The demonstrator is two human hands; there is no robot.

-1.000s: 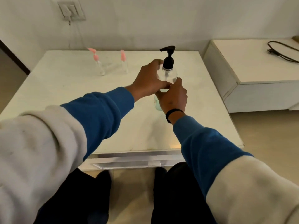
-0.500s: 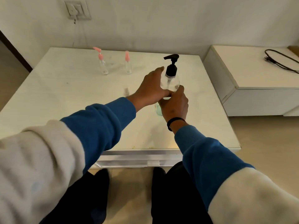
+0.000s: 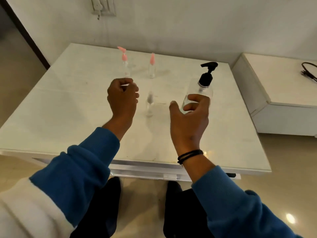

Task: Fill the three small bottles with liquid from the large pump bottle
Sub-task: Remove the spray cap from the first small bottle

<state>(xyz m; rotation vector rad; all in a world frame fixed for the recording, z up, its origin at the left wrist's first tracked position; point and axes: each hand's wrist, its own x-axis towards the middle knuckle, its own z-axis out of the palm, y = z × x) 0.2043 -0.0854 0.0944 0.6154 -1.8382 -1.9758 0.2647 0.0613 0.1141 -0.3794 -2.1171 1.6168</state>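
Observation:
The large clear pump bottle point(image 3: 200, 91) with a black pump head stands on the white table point(image 3: 72, 107), right of the middle. My right hand point(image 3: 188, 121) hovers just in front of its base with fingers spread and loosely bent, gripping nothing. My left hand point(image 3: 122, 97) is raised over the table's middle with its fingers curled in; only a thin pale sliver shows at the thumb. Between my hands stands a blurred small clear bottle point(image 3: 149, 104). Two small bottles with pink pump tops stand further back, one to the left point(image 3: 125, 66) and one to the right point(image 3: 152, 67).
A white low cabinet point(image 3: 274, 93) stands right of the table with a black cable point(image 3: 308, 73) on top. The wall with a switch plate point(image 3: 103, 6) is right behind the table. My legs and the tiled floor are below the table's near edge.
Both hands have come off the large pump bottle. My left hand moved left and curled up; my right hand drew back and opened. The view shifted right and down.

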